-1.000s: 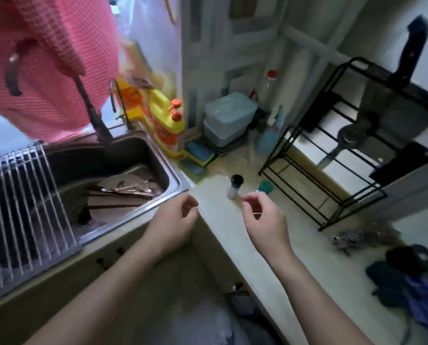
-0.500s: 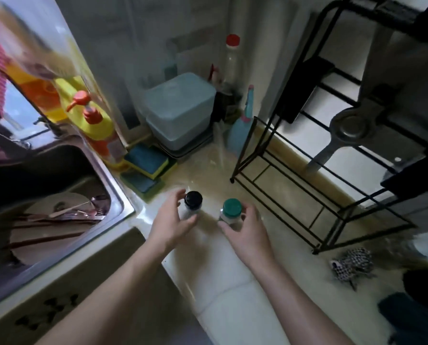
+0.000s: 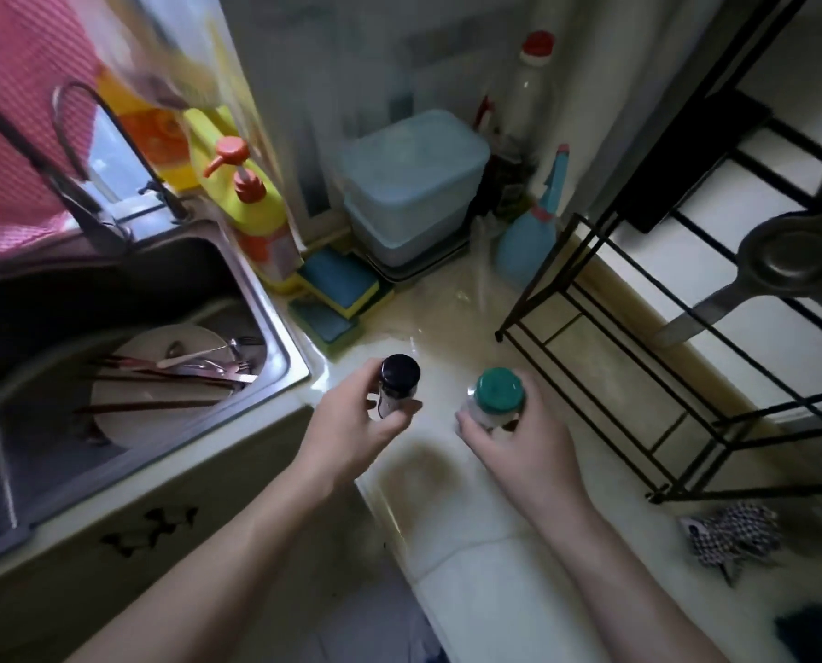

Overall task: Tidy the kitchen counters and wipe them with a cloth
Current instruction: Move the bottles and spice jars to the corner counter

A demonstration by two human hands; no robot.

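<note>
Two jars: a black-capped jar (image 3: pixel 399 385) and a green-capped jar (image 3: pixel 497 397) sit side by side over the corner of the counter (image 3: pixel 495 590), just beside the sink (image 3: pixel 282 361), one in each hand.
Left hand: the left hand (image 3: pixel 351 428) has its fingers and thumb curled round the black-capped jar, just below the cap.
Right hand: the right hand (image 3: pixel 519 447) is wrapped round the body of the green-capped jar, leaving the cap bare.
Just changed: a second ago neither hand was on a jar, and both jars stood on the counter. Half a second ago the hands were closing on them. Now both are gripped, and the shadow underneath suggests they are raised, though I cannot be sure.
Meaning for the task: this looks like the tidying step, clearing this patch. Wiping has not begun, and neither hand holds a cloth.
Back corner: sponges (image 3: pixel 339 284), a soap bottle (image 3: pixel 255 217), a blue tub (image 3: pixel 413 184) and a spray bottle (image 3: pixel 533 241) crowd the wall.
Right side: a black rack (image 3: pixel 638 375) stands on the counter, and a checked cloth (image 3: pixel 729 533) lies beyond it, well apart from the hands.
Sink contents: a plate (image 3: pixel 160 423) with chopsticks and cutlery.
Next, likely: both jars must be set down before either hand can take a cloth.
</note>
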